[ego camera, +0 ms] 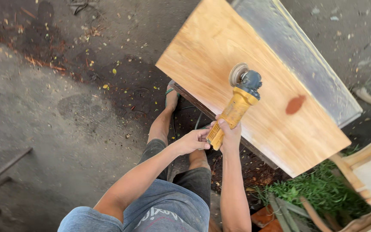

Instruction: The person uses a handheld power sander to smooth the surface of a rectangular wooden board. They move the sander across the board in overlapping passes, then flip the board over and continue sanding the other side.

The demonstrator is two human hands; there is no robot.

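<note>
A yellow angle grinder (236, 107) with a grey head and a round sanding disc (238, 74) hovers over a light wooden board (220, 60). My right hand (229, 136) grips the grinder's yellow body near its rear end. My left hand (194, 141) touches the tail of the grinder from the left, fingers curled at it. The board lies tilted across a grey-edged panel (297, 56) and has a reddish-brown knot (295, 104) near its right part. The disc is at the board's middle, blurred.
Dark dusty ground (65, 107) with wood chips spreads to the left. My legs and a sandalled foot (171, 96) stand under the board's near edge. Green plants (318, 189) and pale carved wooden pieces (366, 167) sit at the lower right. Metal bars (1, 172) lie at the left.
</note>
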